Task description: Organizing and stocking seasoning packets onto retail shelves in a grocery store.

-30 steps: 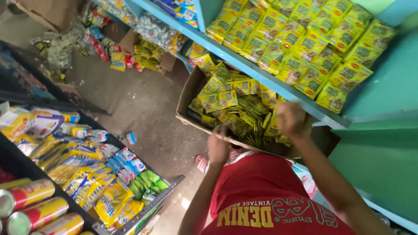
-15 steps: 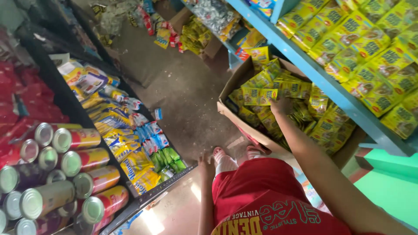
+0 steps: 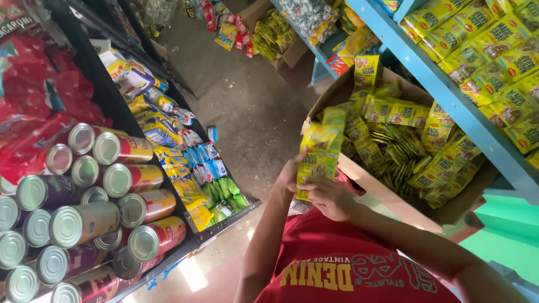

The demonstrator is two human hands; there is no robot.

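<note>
Both of my hands hold a stack of yellow noodle packets (image 3: 319, 152) in front of my chest. My left hand (image 3: 289, 175) grips the stack's left side and my right hand (image 3: 331, 197) cups it from below. Just to the right stands an open cardboard box (image 3: 393, 202) filled with many more of the same yellow packets (image 3: 404, 147). I wear a red shirt with yellow lettering.
A blue shelf (image 3: 449, 84) lined with yellow packets runs above the box at right. A dark rack at left carries lying tin cans (image 3: 112, 191), red bags and small sachets (image 3: 205, 174). The concrete aisle floor (image 3: 247, 106) has more goods piled at its far end.
My right hand has come out of the box, and both hands now hold a stack of packets before my chest. The view has swung left toward the can rack.
</note>
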